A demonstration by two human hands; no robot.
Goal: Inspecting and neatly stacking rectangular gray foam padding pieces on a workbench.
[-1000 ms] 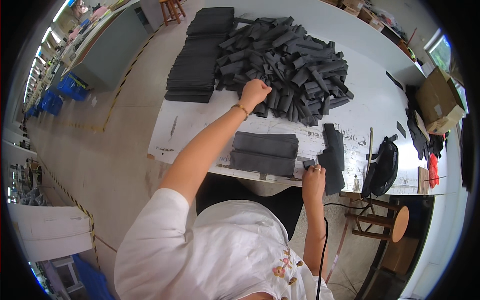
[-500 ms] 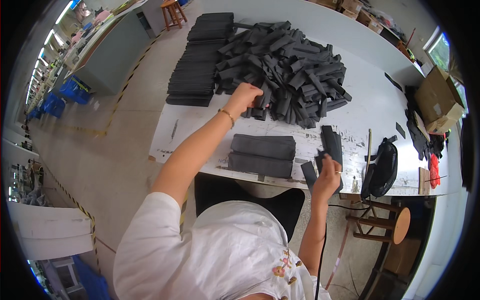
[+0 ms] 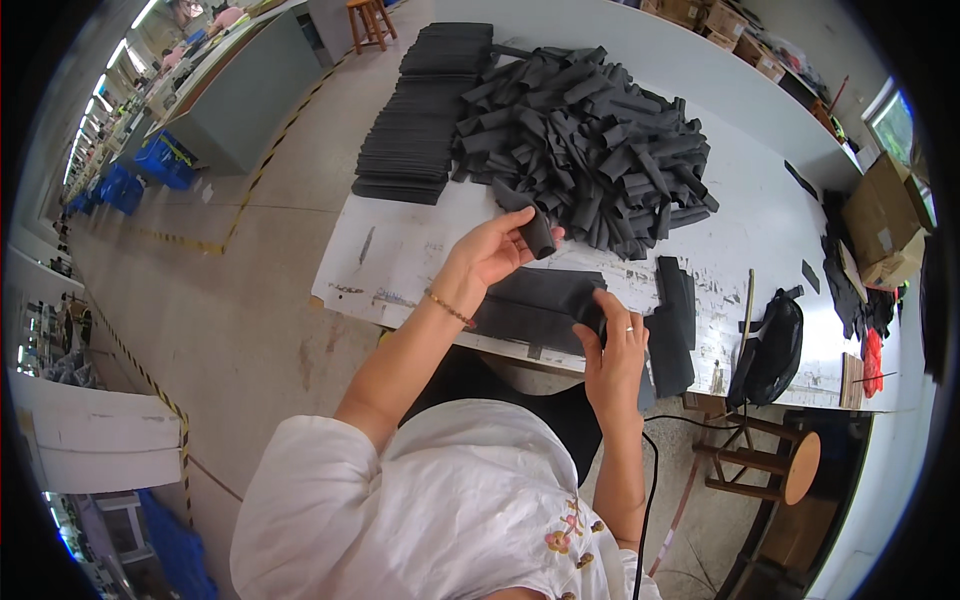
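Note:
My left hand (image 3: 495, 250) grips a curled dark grey fabric piece (image 3: 530, 225) just below a big loose heap of similar pieces (image 3: 585, 140). My right hand (image 3: 612, 355) is lower right, fingers curled round a small black item (image 3: 590, 315), partly hidden, that I cannot make out, over the right end of flat grey strips (image 3: 520, 290). More flat dark pieces (image 3: 672, 310) lie just right of it. A long, neat stack of dark pieces (image 3: 420, 110) sits left of the heap on the white table (image 3: 365, 255).
A black bag (image 3: 770, 350), thin rod (image 3: 750, 300), cardboard box (image 3: 880, 215) and red plastic bag (image 3: 873, 360) are at the right. A wooden stool (image 3: 800, 470) and black cable (image 3: 690, 423) are below the table edge. Blue bins (image 3: 165, 160) stand along a taped aisle at left.
My left hand has come down from the heap toward me with a fabric piece. My right hand has shifted left, from beside the right-hand pieces to over the flat strips' end.

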